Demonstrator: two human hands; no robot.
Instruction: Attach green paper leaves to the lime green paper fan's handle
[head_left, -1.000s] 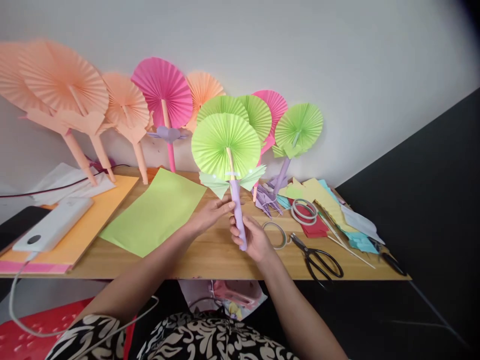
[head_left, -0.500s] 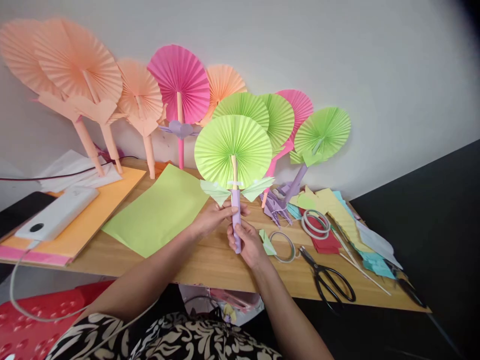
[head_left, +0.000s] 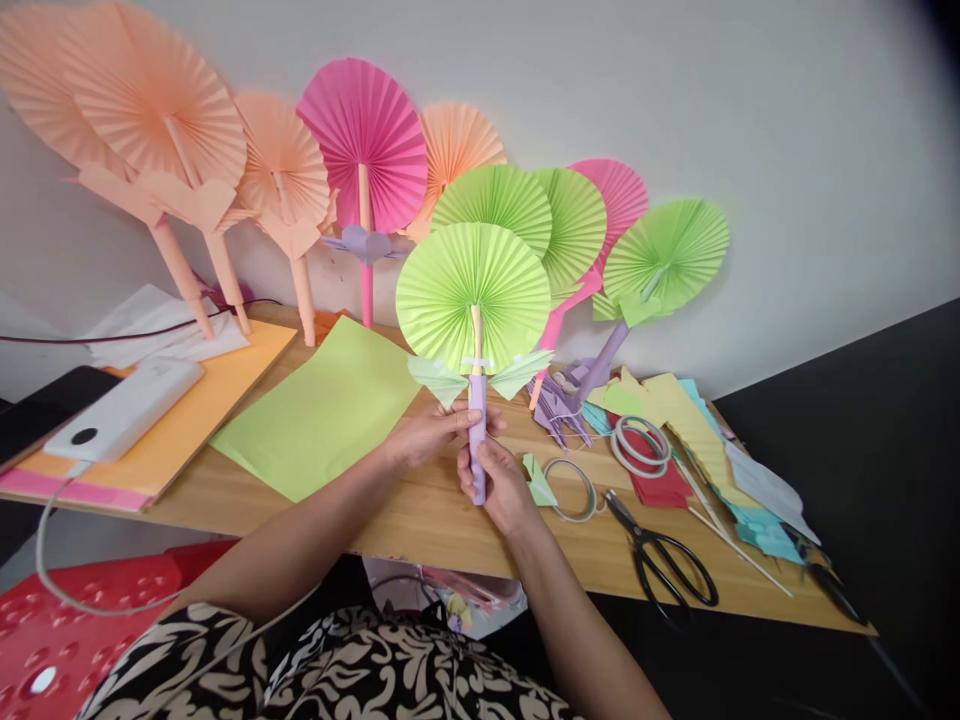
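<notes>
A round green pleated paper fan [head_left: 472, 285] stands upright between my hands over the table. Its purple paper handle [head_left: 478, 440] points down, and pale green paper leaves [head_left: 523, 374] stick out on both sides just below the disc. My left hand [head_left: 433, 432] pinches the upper part of the handle, some of its fingers hidden behind it. Lower down, my right hand [head_left: 501, 480] is wrapped around the handle near its bottom end. A green sheet of paper [head_left: 319, 410] lies left of the fan.
Several finished fans in peach, pink [head_left: 364, 145] and green [head_left: 667, 255] lean on the wall. To the right lie black-handled scissors [head_left: 660, 560], tape rolls [head_left: 641, 447], [head_left: 574, 490] and coloured paper scraps [head_left: 694, 425]. A white power bank [head_left: 127, 410] rests on orange paper at left.
Both hands keep the same grip on the fan handle. The view has shifted slightly, so the leaning fans appear higher and the things on the right a little further right.
</notes>
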